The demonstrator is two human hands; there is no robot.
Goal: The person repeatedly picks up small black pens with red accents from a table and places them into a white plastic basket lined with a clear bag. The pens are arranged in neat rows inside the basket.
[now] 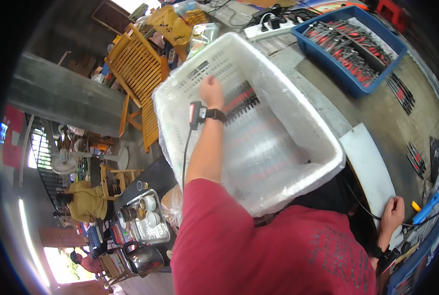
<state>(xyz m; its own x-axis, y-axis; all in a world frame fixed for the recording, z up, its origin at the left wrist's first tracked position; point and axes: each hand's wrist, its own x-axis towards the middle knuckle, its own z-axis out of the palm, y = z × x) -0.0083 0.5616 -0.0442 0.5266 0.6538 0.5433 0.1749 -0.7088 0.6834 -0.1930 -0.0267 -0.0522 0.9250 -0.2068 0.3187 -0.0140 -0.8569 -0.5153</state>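
Observation:
My left hand is inside a white plastic crate lined with clear film. Its fingers are curled into a fist, and whatever they may hold is hidden. Beside it, a row of slim black-and-red pieces lies in the crate; their exact kind is too small to tell. A black strap and a small boxy device with a cable sit on that wrist. My right hand rests by the end of a white board, fingers bent and partly hidden, close to a blue-handled tool with a yellow part.
A blue bin full of black-and-red pieces stands far right, with small bundles of them on the table. A power strip lies behind the crate. Left are a folding wooden chair, a tray of cups and a kettle. Another person sits beyond.

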